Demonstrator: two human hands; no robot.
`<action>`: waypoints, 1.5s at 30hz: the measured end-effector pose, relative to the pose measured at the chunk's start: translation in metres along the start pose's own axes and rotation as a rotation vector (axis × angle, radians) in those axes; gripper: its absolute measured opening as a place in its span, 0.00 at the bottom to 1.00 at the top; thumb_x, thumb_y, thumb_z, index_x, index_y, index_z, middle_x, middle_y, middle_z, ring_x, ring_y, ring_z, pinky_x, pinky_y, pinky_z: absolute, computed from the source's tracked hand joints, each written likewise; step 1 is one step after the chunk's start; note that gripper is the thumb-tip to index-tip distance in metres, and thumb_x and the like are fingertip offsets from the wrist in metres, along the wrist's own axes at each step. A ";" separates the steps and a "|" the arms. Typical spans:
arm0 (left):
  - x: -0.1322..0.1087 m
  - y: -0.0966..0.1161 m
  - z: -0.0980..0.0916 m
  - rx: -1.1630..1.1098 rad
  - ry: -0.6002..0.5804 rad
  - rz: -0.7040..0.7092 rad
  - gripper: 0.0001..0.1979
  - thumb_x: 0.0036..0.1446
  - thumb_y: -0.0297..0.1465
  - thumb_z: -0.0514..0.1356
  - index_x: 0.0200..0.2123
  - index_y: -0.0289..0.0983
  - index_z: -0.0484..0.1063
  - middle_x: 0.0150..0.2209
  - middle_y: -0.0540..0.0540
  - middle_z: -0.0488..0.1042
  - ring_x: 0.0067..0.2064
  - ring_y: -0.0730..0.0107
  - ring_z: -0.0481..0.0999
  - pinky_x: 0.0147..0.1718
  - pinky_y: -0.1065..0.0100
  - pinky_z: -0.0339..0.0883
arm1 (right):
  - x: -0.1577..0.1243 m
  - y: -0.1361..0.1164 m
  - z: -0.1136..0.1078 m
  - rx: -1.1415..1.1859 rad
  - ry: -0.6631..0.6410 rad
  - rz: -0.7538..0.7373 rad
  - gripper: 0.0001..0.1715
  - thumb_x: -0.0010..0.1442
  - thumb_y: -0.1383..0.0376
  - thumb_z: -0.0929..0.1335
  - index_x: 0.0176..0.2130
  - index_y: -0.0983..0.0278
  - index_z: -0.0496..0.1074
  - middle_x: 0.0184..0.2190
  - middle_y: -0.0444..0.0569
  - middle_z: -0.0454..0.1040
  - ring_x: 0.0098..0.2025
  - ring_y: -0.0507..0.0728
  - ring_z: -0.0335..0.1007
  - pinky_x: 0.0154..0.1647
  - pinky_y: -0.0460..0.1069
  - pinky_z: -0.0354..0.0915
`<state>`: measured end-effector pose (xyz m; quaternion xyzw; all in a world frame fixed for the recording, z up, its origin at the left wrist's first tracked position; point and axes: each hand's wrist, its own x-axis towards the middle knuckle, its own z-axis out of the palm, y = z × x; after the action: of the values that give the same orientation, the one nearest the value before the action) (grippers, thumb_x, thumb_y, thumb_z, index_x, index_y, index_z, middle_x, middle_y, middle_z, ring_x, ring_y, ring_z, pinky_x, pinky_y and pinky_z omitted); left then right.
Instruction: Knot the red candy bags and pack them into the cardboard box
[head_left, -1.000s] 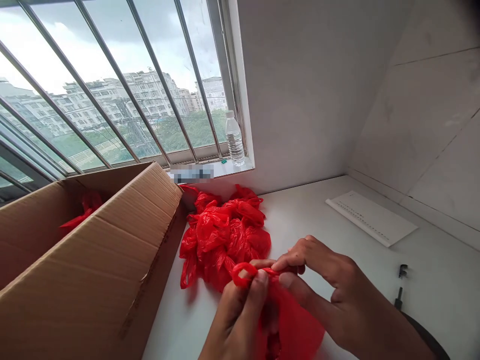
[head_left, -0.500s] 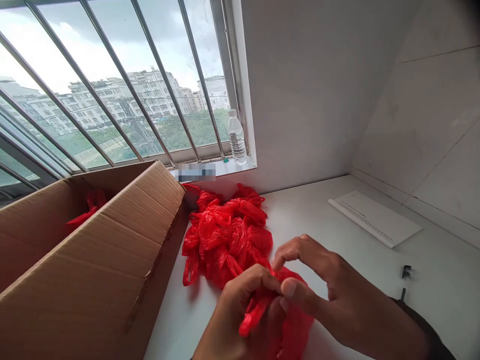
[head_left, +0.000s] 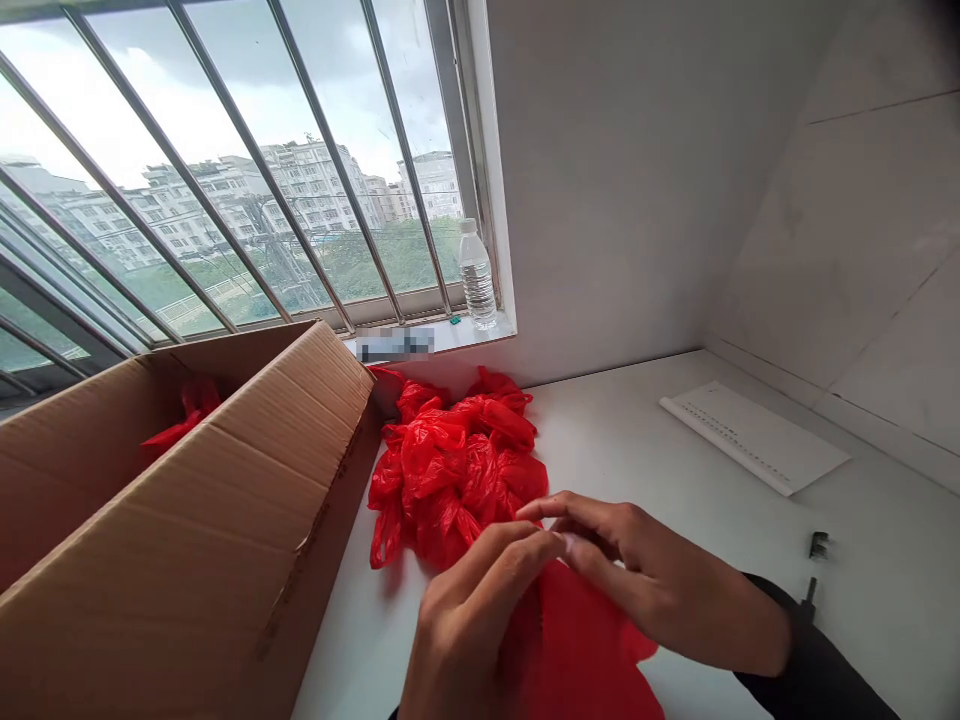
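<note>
A red plastic bag [head_left: 589, 645] hangs below my two hands at the bottom centre, its lower part spread out. My left hand [head_left: 480, 610] is closed on the bag's top, fingers bent over it. My right hand [head_left: 637, 570] pinches the bag's upper edge, its fingertips meeting those of my left hand. Just beyond my hands, a heap of crumpled red plastic bags [head_left: 450, 455] lies on the white table [head_left: 600, 430].
An open cardboard box [head_left: 202, 520] stands at the left with red plastic [head_left: 196, 405] inside. A water bottle [head_left: 478, 280] stands on the windowsill. At the right are a white calendar-like pad [head_left: 757, 440] and a small black object [head_left: 819, 545].
The bag has dropped lower and spread wider between my hands. The red loop sticking out of my left hand is no longer visible. My right hand has turned flatter.
</note>
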<state>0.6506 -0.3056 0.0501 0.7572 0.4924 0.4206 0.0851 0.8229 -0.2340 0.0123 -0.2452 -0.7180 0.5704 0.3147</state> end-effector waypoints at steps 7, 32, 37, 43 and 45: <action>0.000 -0.009 -0.012 0.045 0.023 -0.023 0.16 0.61 0.18 0.59 0.44 0.44 0.74 0.41 0.50 0.76 0.40 0.73 0.78 0.38 0.77 0.71 | 0.003 0.005 0.004 0.059 0.026 0.012 0.15 0.73 0.55 0.63 0.41 0.61 0.72 0.32 0.42 0.68 0.33 0.52 0.60 0.35 0.47 0.61; 0.011 -0.011 -0.037 0.021 0.135 -0.321 0.11 0.69 0.38 0.61 0.39 0.46 0.83 0.41 0.53 0.83 0.45 0.70 0.80 0.43 0.76 0.69 | -0.005 0.015 0.027 0.625 0.213 -0.269 0.09 0.72 0.63 0.63 0.38 0.56 0.70 0.45 0.44 0.75 0.33 0.52 0.66 0.41 0.51 0.65; 0.012 -0.008 -0.037 -0.049 0.143 -0.405 0.13 0.69 0.38 0.60 0.34 0.43 0.81 0.34 0.53 0.79 0.39 0.72 0.76 0.39 0.74 0.65 | -0.002 0.019 0.032 0.764 0.253 -0.247 0.12 0.73 0.60 0.64 0.37 0.57 0.72 0.43 0.43 0.76 0.34 0.52 0.66 0.42 0.50 0.65; 0.011 -0.011 -0.041 -0.051 0.094 -0.448 0.17 0.70 0.41 0.58 0.30 0.40 0.74 0.30 0.52 0.73 0.34 0.71 0.69 0.34 0.71 0.61 | 0.001 0.020 0.035 0.897 0.109 -0.278 0.11 0.73 0.57 0.64 0.38 0.56 0.70 0.44 0.43 0.79 0.31 0.51 0.69 0.37 0.49 0.66; 0.010 -0.014 -0.041 -0.031 0.077 -0.451 0.19 0.70 0.44 0.57 0.28 0.40 0.70 0.28 0.53 0.68 0.31 0.71 0.65 0.30 0.70 0.58 | 0.000 0.014 0.037 0.905 0.116 -0.225 0.13 0.72 0.55 0.64 0.36 0.57 0.68 0.37 0.43 0.77 0.29 0.52 0.65 0.34 0.49 0.64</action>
<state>0.6135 -0.3019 0.0742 0.6100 0.6456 0.4271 0.1696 0.7958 -0.2557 -0.0068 -0.0352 -0.4005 0.7738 0.4895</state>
